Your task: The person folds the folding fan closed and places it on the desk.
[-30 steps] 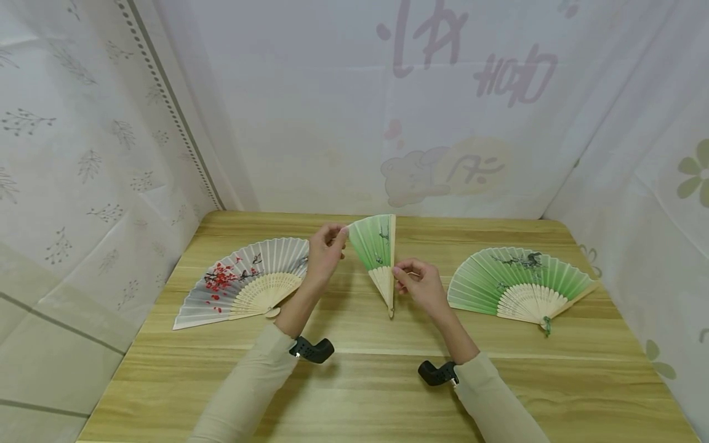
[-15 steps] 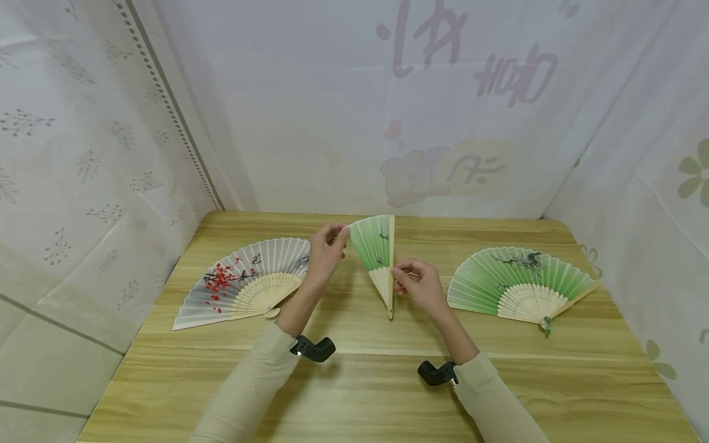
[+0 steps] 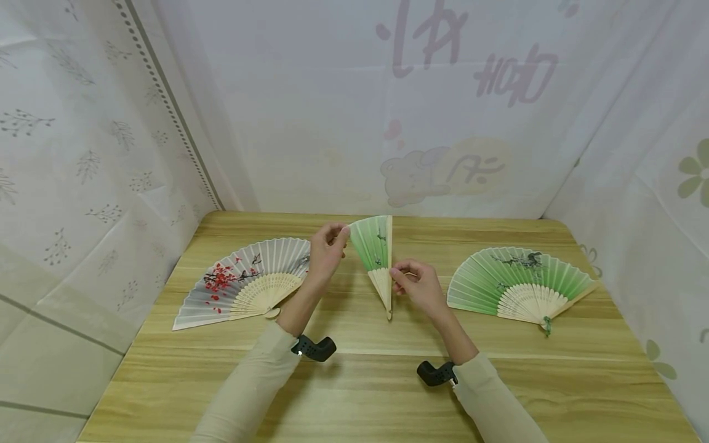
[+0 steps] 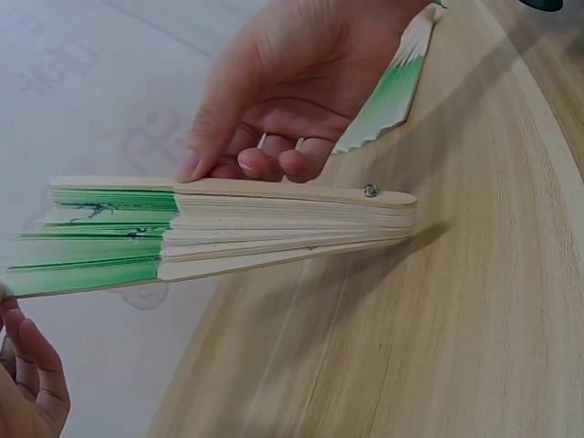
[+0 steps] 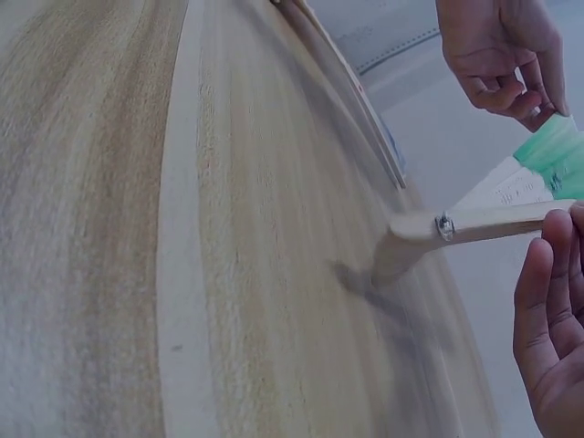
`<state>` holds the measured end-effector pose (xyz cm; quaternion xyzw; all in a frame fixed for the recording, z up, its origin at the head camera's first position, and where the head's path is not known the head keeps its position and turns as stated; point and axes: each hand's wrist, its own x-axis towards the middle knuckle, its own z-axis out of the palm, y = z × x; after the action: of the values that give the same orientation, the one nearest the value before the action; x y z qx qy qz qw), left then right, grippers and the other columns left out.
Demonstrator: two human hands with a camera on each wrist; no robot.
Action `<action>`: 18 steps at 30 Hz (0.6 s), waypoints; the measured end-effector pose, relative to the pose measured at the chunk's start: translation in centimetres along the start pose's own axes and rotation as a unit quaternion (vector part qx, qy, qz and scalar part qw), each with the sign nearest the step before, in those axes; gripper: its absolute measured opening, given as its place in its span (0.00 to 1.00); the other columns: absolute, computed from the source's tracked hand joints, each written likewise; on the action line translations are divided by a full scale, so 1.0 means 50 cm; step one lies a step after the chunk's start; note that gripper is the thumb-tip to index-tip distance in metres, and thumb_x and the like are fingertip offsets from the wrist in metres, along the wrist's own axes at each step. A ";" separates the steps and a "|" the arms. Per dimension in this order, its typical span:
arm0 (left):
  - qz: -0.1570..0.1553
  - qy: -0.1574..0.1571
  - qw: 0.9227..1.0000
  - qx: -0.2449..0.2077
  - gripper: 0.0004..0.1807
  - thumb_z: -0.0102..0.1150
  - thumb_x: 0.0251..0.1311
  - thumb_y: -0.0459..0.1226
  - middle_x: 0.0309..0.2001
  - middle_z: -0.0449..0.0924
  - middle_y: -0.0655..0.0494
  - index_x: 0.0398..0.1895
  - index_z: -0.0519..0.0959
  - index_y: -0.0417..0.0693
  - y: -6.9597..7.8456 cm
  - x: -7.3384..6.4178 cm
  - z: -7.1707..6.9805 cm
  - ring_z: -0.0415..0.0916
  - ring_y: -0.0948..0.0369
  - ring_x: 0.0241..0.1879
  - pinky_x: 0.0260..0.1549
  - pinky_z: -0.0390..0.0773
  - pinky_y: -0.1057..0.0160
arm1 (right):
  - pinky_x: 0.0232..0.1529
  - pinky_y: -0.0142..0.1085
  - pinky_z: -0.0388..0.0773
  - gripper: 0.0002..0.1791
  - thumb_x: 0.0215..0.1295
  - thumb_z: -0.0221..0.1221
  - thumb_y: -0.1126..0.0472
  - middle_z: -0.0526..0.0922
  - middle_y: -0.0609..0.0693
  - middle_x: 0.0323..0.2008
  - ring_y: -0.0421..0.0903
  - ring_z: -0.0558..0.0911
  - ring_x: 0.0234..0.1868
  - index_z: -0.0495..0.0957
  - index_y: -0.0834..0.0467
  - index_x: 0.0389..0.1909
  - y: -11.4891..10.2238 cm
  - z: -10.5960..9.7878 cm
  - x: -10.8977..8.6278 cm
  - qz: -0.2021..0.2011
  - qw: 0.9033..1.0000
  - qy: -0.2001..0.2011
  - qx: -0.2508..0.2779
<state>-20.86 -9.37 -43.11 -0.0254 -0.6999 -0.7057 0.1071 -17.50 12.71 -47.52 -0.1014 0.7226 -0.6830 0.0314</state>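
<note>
A partly spread green folding fan with pale wooden ribs is held up over the middle of the table. My left hand pinches its upper left corner between thumb and fingers. On the other side, my right hand pinches the outer wooden guard about halfway down. The left wrist view shows the fan edge-on, its ribs bunched at a metal rivet. In the right wrist view, the fan's rivet end hangs over the table, casting a shadow there.
A grey folding fan with red blossoms lies spread at the left, partly behind my left forearm. Another green folding fan, with a green tassel, lies spread at the right. Patterned curtains enclose the wooden table.
The held fan's right edge and my right hand have shifted very slightly left, narrowing the fan a little. My left hand stays nearly in place. The two fans on the table have not moved.
</note>
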 end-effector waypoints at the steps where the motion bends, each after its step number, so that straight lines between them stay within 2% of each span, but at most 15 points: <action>1: 0.000 0.000 1.000 0.001 0.11 0.56 0.75 0.35 0.38 0.76 0.37 0.47 0.80 0.33 -0.001 0.001 0.000 0.71 0.55 0.32 0.26 0.73 0.68 | 0.31 0.42 0.85 0.09 0.72 0.62 0.68 0.81 0.62 0.37 0.45 0.82 0.28 0.79 0.73 0.43 -0.002 0.001 -0.001 -0.002 1.000 -0.003 0.000; 6: -0.005 0.009 1.000 -0.008 0.10 0.57 0.75 0.34 0.37 0.77 0.41 0.46 0.80 0.33 0.000 0.003 0.002 0.71 0.54 0.33 0.26 0.73 0.69 | 0.32 0.45 0.85 0.09 0.72 0.61 0.68 0.80 0.64 0.38 0.45 0.82 0.28 0.79 0.73 0.43 -0.009 0.004 -0.001 -0.007 1.000 -0.013 -0.002; 11: -0.008 0.011 1.000 -0.011 0.09 0.57 0.74 0.34 0.37 0.77 0.39 0.46 0.80 0.35 0.002 0.002 0.005 0.70 0.59 0.32 0.25 0.72 0.69 | 0.32 0.43 0.85 0.09 0.72 0.61 0.68 0.80 0.63 0.37 0.45 0.82 0.28 0.79 0.73 0.42 -0.011 0.005 -0.002 -0.009 1.000 -0.017 -0.005; 18: 0.000 0.009 1.000 0.004 0.10 0.58 0.74 0.34 0.31 0.75 0.55 0.46 0.81 0.34 -0.002 0.002 0.008 0.69 0.60 0.29 0.24 0.72 0.68 | 0.33 0.49 0.84 0.08 0.73 0.60 0.68 0.80 0.64 0.35 0.48 0.82 0.28 0.80 0.72 0.42 -0.014 0.007 -0.006 -0.017 0.999 -0.045 -0.005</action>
<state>-21.03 -8.98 -43.16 -0.0187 -0.7017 -0.7031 0.1133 -17.08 12.41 -46.90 -0.1443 0.7221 -0.6746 0.0520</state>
